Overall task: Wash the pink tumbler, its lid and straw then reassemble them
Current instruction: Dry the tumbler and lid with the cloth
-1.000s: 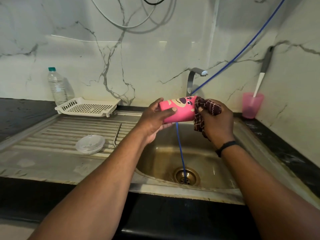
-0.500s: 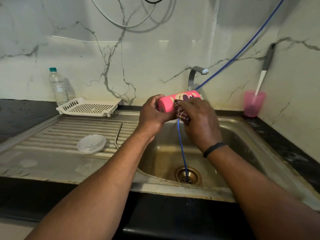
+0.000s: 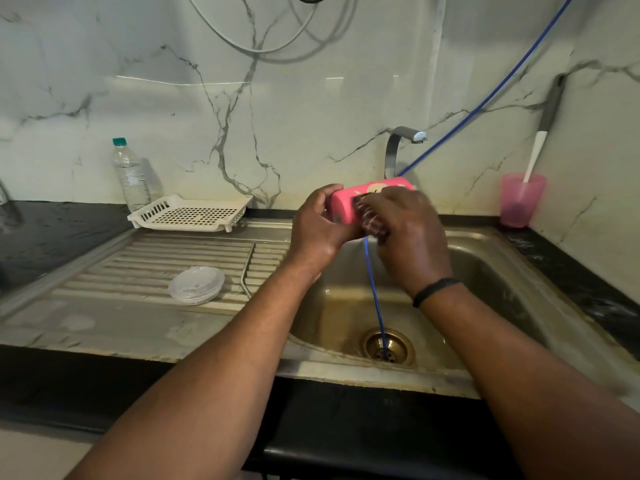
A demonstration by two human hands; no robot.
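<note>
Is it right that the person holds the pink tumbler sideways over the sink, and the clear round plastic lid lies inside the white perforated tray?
Not quite. The head view shows the clear round plastic lid lying on the ribbed steel drainboard, apart from the white perforated tray. The rest is right: both hands hold the pink tumbler sideways over the sink.
</note>
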